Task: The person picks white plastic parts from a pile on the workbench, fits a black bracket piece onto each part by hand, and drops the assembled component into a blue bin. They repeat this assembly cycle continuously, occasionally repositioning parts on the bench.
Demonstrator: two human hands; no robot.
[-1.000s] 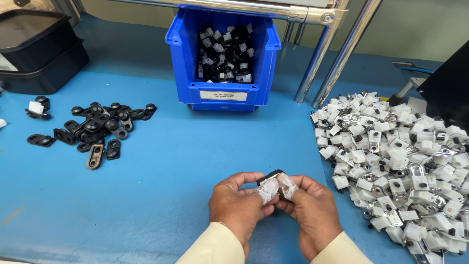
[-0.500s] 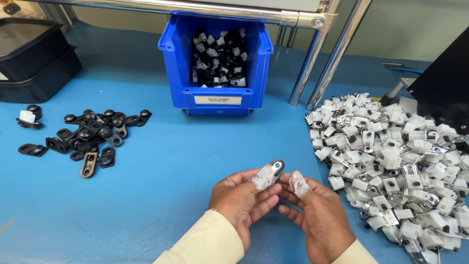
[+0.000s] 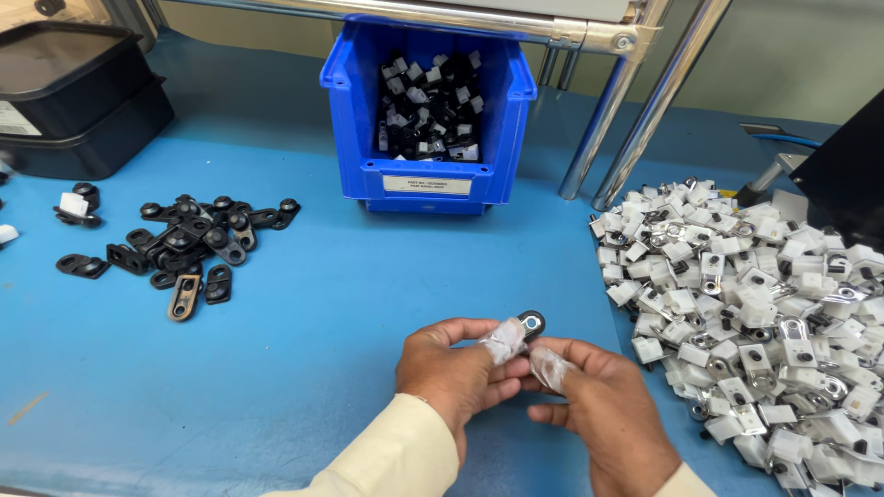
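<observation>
Head view: a small black clip with a round metal eyelet (image 3: pixel 529 324) is pinched at the fingertips of the left hand (image 3: pixel 460 373), low in the middle of the scene, just above the blue worktop (image 3: pixel 304 368). A second ago both hands were pressed together around the piece; now they are drawn slightly apart, and the eyelet end is exposed above the fingers. The right hand (image 3: pixel 603 414) is closed only loosely, its film-covered fingertip (image 3: pixel 551 368) resting beside the clip, so the part appears to be carried by the left hand alone. To the right, a large heap of white and metal parts (image 3: pixel 755 304) is spread out. To the left, a loose cluster of black clips (image 3: pixel 189 244) is seen. Behind, a blue bin (image 3: pixel 428 179) of dark parts is set against a chrome frame leg (image 3: pixel 599 129), and black trays (image 3: pixel 74 101) are stacked at the far left.
</observation>
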